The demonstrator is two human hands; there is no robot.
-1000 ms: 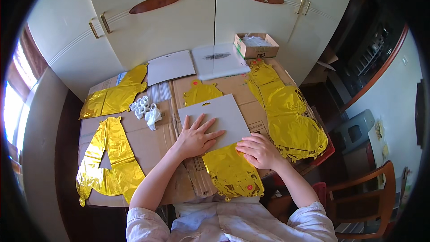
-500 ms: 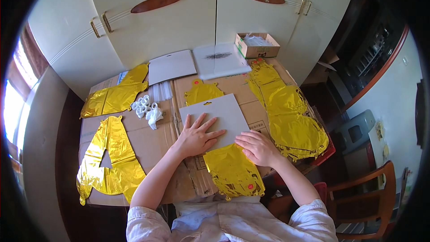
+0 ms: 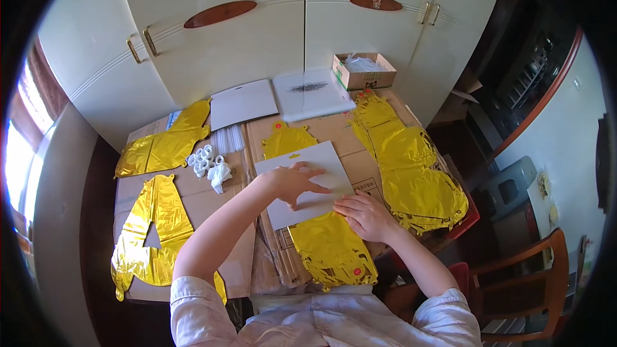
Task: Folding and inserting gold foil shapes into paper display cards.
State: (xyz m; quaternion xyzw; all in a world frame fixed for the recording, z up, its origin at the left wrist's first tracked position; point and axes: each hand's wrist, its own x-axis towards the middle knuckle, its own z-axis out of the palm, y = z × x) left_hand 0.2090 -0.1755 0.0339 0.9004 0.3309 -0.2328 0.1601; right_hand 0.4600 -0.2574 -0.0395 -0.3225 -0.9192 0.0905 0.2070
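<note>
flattened cardboard covers the tabletop (image 3: 340, 127), which stands against cream cabinet doors (image 3: 218, 45) with brass handles, a wooden chair (image 3: 554, 283) to the lower right. along the back sit a pile of grey cards (image 3: 241, 106), a clear plastic sheet (image 3: 315, 106) and a small box (image 3: 369, 81); gold foil pieces (image 3: 411, 167) lie on both sides. the grey card (image 3: 302, 202) rests across the middle of a gold foil balloon (image 3: 334, 250). half a second ago the left hand (image 3: 297, 181) was pressed flat on that card; now its wrist is arched up, its grip wide, fingers spread and pointing right over the card. the right hand (image 3: 363, 215) stays at the card's lower right edge, beside the foil; whether its grip pinches anything cannot be told. the card hides the balloon's middle, and the left forearm covers part of an a-shaped foil (image 3: 138, 257). the white bundle (image 3: 218, 175) and the box's contents are hard to make out; a dark rim cuts off the room.
</note>
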